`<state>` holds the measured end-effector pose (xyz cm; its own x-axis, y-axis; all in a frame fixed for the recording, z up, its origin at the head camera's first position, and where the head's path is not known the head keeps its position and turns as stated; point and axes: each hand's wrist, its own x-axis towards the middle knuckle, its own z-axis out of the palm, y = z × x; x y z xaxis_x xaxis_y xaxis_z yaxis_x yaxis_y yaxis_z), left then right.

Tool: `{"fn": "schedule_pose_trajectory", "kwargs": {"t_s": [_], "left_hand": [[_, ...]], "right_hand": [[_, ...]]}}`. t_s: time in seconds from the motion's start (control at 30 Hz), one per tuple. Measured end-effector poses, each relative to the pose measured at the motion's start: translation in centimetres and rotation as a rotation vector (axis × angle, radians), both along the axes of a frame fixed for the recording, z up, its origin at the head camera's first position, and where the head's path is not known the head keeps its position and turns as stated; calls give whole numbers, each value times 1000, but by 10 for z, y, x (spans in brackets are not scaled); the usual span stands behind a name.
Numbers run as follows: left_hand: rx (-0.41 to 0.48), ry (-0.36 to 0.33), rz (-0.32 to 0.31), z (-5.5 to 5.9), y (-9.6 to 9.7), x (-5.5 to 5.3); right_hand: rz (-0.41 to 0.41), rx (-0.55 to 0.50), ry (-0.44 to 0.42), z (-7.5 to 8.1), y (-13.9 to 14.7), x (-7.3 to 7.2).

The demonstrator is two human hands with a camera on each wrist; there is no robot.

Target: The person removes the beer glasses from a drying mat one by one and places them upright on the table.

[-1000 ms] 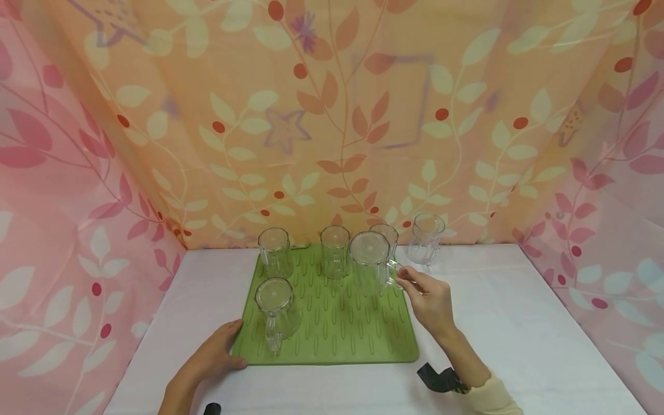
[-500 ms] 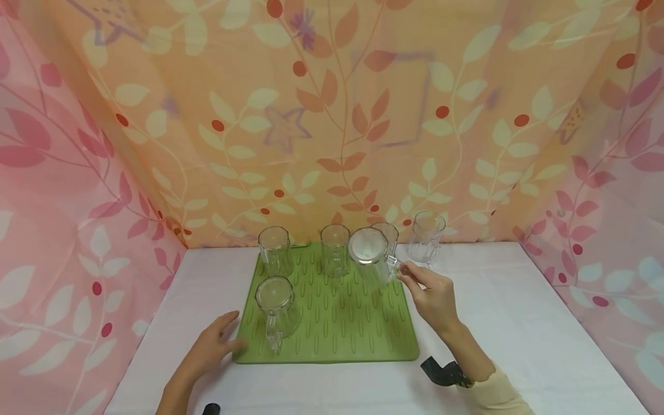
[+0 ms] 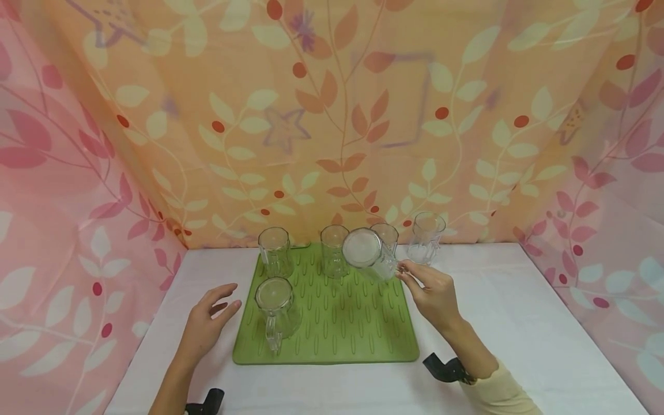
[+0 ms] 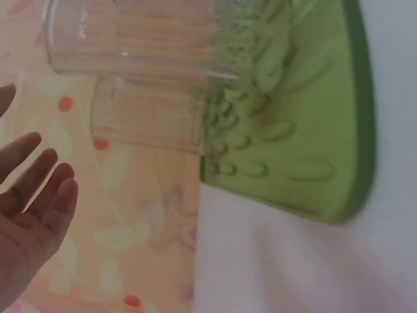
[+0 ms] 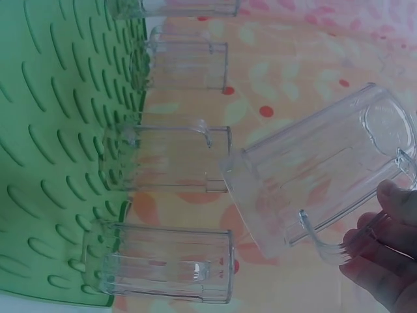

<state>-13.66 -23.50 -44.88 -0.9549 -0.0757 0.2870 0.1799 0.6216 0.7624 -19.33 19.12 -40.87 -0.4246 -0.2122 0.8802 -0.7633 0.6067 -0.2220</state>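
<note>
Above the right half of the green drying mat, my right hand grips the handle of a clear glass mug. The mug hangs tilted with its round end toward the head camera; in the right wrist view, thumb and fingers pinch the handle of this mug. My left hand is held just off the mat's left edge, fingers spread and holding nothing. Closest to it is a glass mug at the mat's front left. Another mug stands behind that one.
A mug stands at the mat's back middle, and a further mug is partly hidden behind the held one. Off the mat, a mug stands on the white table at the back right. A patterned cloth hangs right behind.
My left hand has let go of the mat's left edge and moved up and away from it. The mug in my right hand has tipped further over, its round end swinging left.
</note>
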Motion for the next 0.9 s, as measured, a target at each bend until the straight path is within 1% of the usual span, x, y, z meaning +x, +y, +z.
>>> {"fn": "schedule_pose_trajectory", "kwargs": {"t_s": [0.1,0.17,0.33,0.43,0.53,0.7,0.77,0.9], "left_hand": [[31,58,-6,9,6,-2],[34,81,-16,15,10,-4],[8,116,-67,31,18,-12],[9,127,-106,41,24,-17],[19,107,-150,50,33,-21],[51,34,-268,60,49,-29],[68,12,-307,63,55,-33],[109,-20,-353,67,66,-40]], "right_hand": [[6,21,24,2,0,0],[9,40,29,3,1,-1],[9,75,63,5,2,-2],[9,81,89,7,1,-2],[19,92,117,9,-2,-2],[51,102,164,12,-5,-2],[65,106,182,12,-6,-2],[88,125,224,13,-8,-4]]}}
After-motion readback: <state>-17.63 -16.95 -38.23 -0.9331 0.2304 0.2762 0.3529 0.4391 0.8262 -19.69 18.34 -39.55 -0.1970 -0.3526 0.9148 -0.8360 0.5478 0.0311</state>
